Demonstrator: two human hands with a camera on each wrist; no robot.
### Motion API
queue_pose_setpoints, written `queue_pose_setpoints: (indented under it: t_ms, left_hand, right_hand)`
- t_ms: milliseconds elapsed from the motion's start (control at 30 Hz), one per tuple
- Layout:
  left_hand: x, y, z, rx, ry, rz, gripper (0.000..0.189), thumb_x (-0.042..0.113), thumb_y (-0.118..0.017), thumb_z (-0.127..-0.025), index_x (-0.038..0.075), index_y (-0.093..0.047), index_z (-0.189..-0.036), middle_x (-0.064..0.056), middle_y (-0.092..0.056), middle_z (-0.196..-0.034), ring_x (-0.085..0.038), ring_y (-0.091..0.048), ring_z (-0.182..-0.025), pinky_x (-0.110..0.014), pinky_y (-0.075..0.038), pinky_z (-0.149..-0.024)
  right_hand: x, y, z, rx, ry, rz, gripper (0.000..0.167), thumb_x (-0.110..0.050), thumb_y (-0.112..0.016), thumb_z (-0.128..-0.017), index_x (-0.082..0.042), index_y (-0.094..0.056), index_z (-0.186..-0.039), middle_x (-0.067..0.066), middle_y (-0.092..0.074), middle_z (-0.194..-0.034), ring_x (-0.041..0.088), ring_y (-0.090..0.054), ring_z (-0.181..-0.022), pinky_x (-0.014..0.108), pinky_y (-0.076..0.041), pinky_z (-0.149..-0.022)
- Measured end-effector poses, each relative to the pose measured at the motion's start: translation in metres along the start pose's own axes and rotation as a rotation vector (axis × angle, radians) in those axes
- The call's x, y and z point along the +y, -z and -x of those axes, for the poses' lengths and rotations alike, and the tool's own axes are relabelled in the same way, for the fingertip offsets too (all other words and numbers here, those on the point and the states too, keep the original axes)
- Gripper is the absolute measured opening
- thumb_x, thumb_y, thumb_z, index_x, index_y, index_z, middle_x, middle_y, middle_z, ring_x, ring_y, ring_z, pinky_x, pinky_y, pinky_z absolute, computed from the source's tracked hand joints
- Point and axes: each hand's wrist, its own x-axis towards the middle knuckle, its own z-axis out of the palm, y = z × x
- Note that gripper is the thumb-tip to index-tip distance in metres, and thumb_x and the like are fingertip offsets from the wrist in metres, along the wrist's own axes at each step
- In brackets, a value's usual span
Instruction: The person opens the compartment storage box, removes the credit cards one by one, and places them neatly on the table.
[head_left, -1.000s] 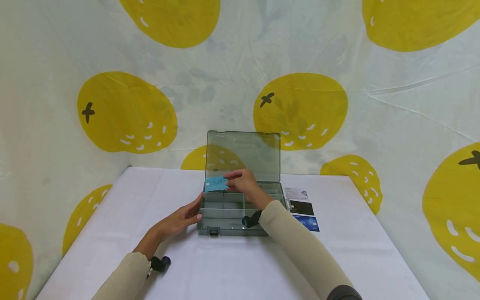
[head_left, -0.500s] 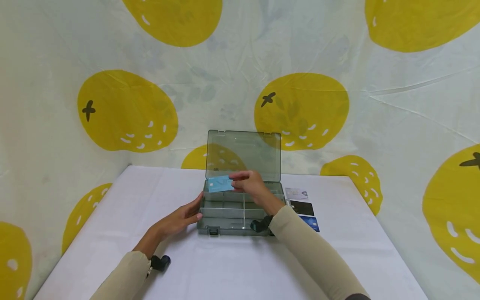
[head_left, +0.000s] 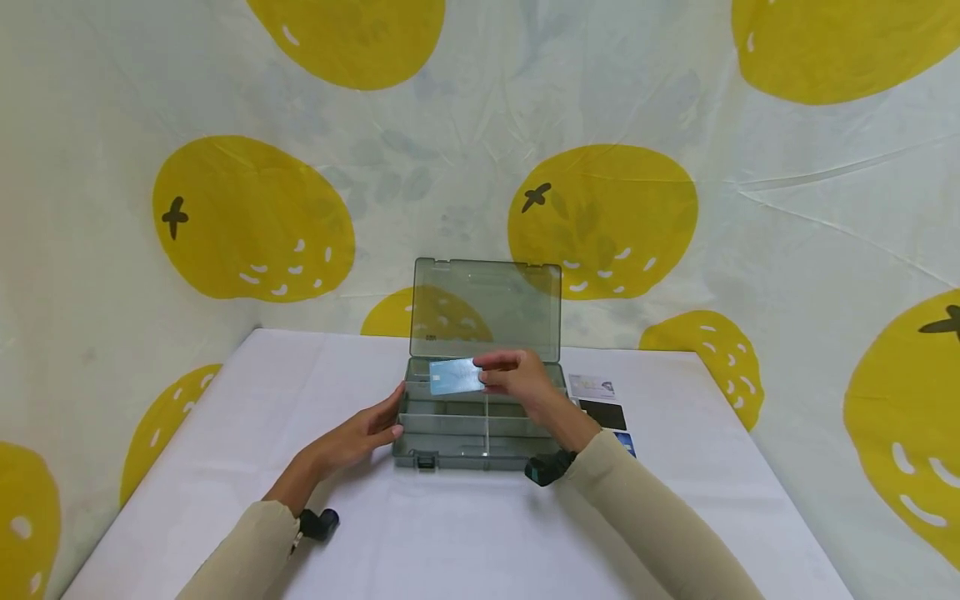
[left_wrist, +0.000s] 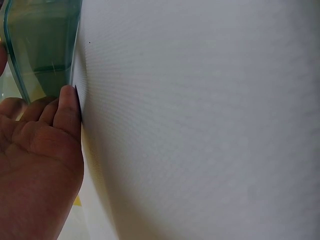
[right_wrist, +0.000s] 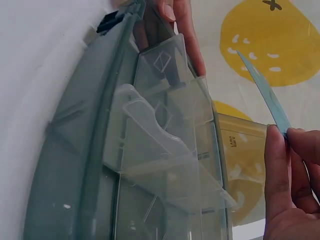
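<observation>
My right hand [head_left: 517, 379] pinches a light blue card [head_left: 455, 377] by its right end, between thumb and fingers. The card hovers over the back left part of a grey see-through compartment box [head_left: 442, 461]. In the right wrist view the card [right_wrist: 267, 95] appears nearly edge-on, well apart from the dividers. My left hand [head_left: 367, 433] rests against the box's left side, its fingers fairly straight along the wall. From the left wrist, the palm and fingers of that hand [left_wrist: 40, 145] show beside the greenish box wall [left_wrist: 45, 45].
The box lid [head_left: 487, 312] stands raised at the back. To the right of the box lie a pale card [head_left: 592, 386], a black card [head_left: 606, 414] and a blue card [head_left: 626, 443], the last partly hidden by the right sleeve. A white cloth [head_left: 450, 533] covers the table.
My right hand has drawn the light blue card to the right and slightly toward me, away from the box's back left corner. My left hand stays at the box's side.
</observation>
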Motion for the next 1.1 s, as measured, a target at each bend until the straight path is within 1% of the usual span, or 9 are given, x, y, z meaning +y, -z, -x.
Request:
queue_pose_setpoints:
  t_ms: [67,200,300,400,633,733,833,933,1100]
  left_hand:
    - [0.000,0.000,0.000,0.000,-0.001,0.001,0.084,0.021,-0.056,-0.112,0.015,0.003,-0.172,-0.006,0.005,-0.181,-0.036,-0.004,-0.167,-0.058,-0.012,-0.132]
    - [0.000,0.000,0.000,-0.001,0.006,0.008,0.084,0.021,-0.056,-0.112,0.015,0.003,-0.172,-0.005,0.005,-0.181,-0.036,-0.004,-0.167,-0.057,-0.012,-0.133]
    - [0.000,0.000,0.001,-0.002,0.011,0.009,0.084,0.021,-0.056,-0.112,0.016,0.003,-0.172,-0.005,0.005,-0.181,-0.036,-0.003,-0.167,-0.058,-0.012,-0.133]
    - [-0.001,0.001,0.001,0.000,0.008,0.004,0.084,0.022,-0.056,-0.112,0.016,0.003,-0.172,-0.005,0.004,-0.181,-0.036,-0.004,-0.167,-0.058,-0.012,-0.133]
    - [-0.001,0.001,-0.001,-0.010,-0.016,-0.008,0.085,0.020,-0.056,-0.112,0.013,0.003,-0.172,-0.008,0.005,-0.181,-0.037,-0.006,-0.167,-0.058,-0.013,-0.132]
    - [0.000,0.001,-0.001,-0.011,-0.020,-0.002,0.084,0.019,-0.056,-0.112,0.013,0.003,-0.171,-0.008,0.005,-0.181,-0.037,-0.005,-0.167,-0.058,-0.013,-0.132]
    - [0.000,0.001,-0.001,-0.010,-0.020,0.011,0.084,0.018,-0.056,-0.112,0.012,0.003,-0.171,-0.008,0.005,-0.181,-0.038,-0.005,-0.167,-0.058,-0.012,-0.132]
    - [0.000,0.001,0.000,-0.011,-0.021,0.012,0.084,0.018,-0.056,-0.112,0.012,0.003,-0.171,-0.008,0.005,-0.181,-0.038,-0.005,-0.167,-0.059,-0.012,-0.132]
    - [-0.001,0.002,0.000,-0.015,-0.020,0.007,0.084,0.019,-0.055,-0.112,0.015,0.004,-0.171,-0.007,0.006,-0.181,-0.036,-0.004,-0.167,-0.059,-0.011,-0.132]
  right_hand:
    - [0.001,0.002,0.005,-0.007,0.009,-0.003,0.030,0.006,-0.075,-0.094,0.005,-0.075,-0.125,0.012,-0.079,-0.116,0.015,-0.076,-0.091,0.053,-0.062,-0.098]
    - [0.001,0.008,0.016,-0.022,0.010,0.016,0.030,0.004,-0.074,-0.096,0.006,-0.074,-0.126,0.011,-0.077,-0.119,0.014,-0.075,-0.093,0.054,-0.060,-0.101]
    - [0.000,0.014,0.024,-0.027,0.008,0.025,0.030,0.002,-0.074,-0.097,0.005,-0.073,-0.127,0.013,-0.076,-0.125,0.014,-0.075,-0.096,0.048,-0.063,-0.097]
    - [-0.001,0.018,0.031,-0.014,0.005,0.010,0.031,0.004,-0.074,-0.096,0.006,-0.073,-0.126,0.014,-0.076,-0.126,0.013,-0.075,-0.096,0.041,-0.065,-0.092]
    - [-0.001,0.030,0.048,0.008,-0.013,0.017,0.031,0.001,-0.074,-0.097,0.003,-0.074,-0.128,0.011,-0.076,-0.126,0.015,-0.076,-0.097,0.034,-0.066,-0.089]
    - [-0.001,0.037,0.056,0.017,-0.019,0.030,0.032,0.000,-0.074,-0.097,0.002,-0.073,-0.129,0.011,-0.075,-0.127,0.015,-0.076,-0.097,0.033,-0.065,-0.089]
    - [0.000,0.047,0.063,0.023,-0.008,0.043,0.033,-0.002,-0.074,-0.098,0.003,-0.072,-0.131,0.011,-0.075,-0.127,0.015,-0.076,-0.097,0.032,-0.065,-0.089]
    - [0.002,0.058,0.069,0.038,-0.009,0.051,0.035,-0.004,-0.074,-0.099,0.002,-0.071,-0.134,0.009,-0.074,-0.126,0.015,-0.076,-0.098,0.031,-0.065,-0.090]
    - [0.005,0.075,0.080,0.088,-0.043,0.061,0.037,-0.007,-0.075,-0.099,-0.001,-0.070,-0.136,0.004,-0.075,-0.124,0.016,-0.076,-0.099,0.028,-0.064,-0.090]
